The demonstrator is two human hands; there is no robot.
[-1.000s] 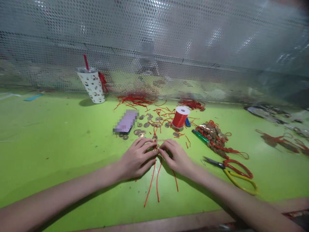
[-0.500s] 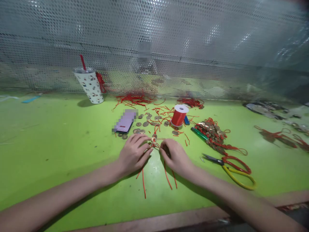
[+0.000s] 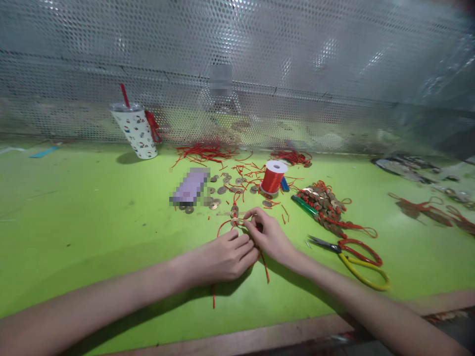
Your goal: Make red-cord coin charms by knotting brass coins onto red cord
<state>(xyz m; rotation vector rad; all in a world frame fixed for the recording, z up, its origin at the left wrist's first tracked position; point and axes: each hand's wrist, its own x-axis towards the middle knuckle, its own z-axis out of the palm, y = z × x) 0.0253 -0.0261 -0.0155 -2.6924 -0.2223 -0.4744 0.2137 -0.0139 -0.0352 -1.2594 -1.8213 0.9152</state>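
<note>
A short string of brass coins (image 3: 234,212) tied with red cord lies on the green table, its loop pointing away from me. My right hand (image 3: 270,235) pinches a red cord just right of the lowest coin. Close below that coin, my left hand (image 3: 232,254) is closed with curled fingers around the red cords (image 3: 264,264); its fingertips are partly hidden beside the right hand. Loose cord ends hang out toward the table's front edge. Another red strand curves out left of the coin.
Scissors (image 3: 347,254) with red and yellow handles lie at right, near a green lighter (image 3: 305,205) and a pile of strung coins (image 3: 326,202). A red cord spool (image 3: 273,179), a phone (image 3: 190,187), loose coins (image 3: 221,190) and a tumbler (image 3: 136,131) stand or lie farther back.
My left hand has left the coins' left side and moved down and right, below them, onto the cords. The right hand stays by the lowest coin, pinching cord.
</note>
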